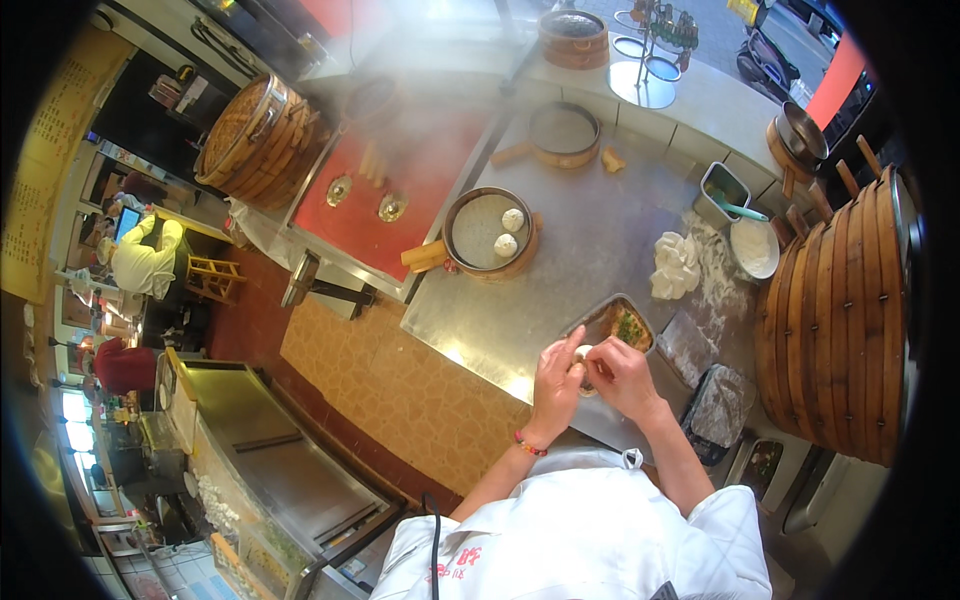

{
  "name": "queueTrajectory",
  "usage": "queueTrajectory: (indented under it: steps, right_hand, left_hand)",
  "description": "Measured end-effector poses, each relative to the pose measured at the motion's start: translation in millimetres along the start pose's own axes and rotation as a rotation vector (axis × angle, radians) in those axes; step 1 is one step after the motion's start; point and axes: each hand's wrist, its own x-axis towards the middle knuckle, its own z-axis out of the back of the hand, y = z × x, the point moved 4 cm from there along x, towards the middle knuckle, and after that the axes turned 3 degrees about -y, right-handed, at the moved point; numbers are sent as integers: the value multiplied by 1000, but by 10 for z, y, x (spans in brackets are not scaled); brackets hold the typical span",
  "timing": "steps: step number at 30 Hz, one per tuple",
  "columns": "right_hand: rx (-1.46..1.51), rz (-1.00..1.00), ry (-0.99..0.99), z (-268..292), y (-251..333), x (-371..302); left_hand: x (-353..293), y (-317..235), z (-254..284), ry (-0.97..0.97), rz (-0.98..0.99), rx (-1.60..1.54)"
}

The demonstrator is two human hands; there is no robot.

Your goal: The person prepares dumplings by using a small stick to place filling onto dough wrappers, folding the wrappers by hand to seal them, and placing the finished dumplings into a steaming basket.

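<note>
Small round white dough piece point(583, 354), held between both hands at lower centre of the frame, by the lower edge of the silver-grey metal desk point(600, 240). Left hand point(556, 385) with grip cupped around the dough; right hand point(622, 378) with grip pinched onto its right side. Possible tearing, from too hard a pinch or too thin a stretch; possible dropping, from a slackened left grip, perhaps into the rectangular metal tray point(637, 311) of brown-and-green mixture just above. No clear long axis, being roundish; pointing direction impossible to tell behind the fingers.
</note>
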Motion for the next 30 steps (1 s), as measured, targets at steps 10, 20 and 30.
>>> queueTrajectory:
  steps: [10,20,30]
  right_hand:
    - [172,-116,-109,-137,34,-18]
    - [-48,19,-50,18,120,-12]
    - [-26,54,44,155,51,5]
  left_hand:
    - [-70,286,-198,-26,520,-705]
    - [-8,349,-178,-1,486,-370]
    - [100,425,-207,212,523,-326]
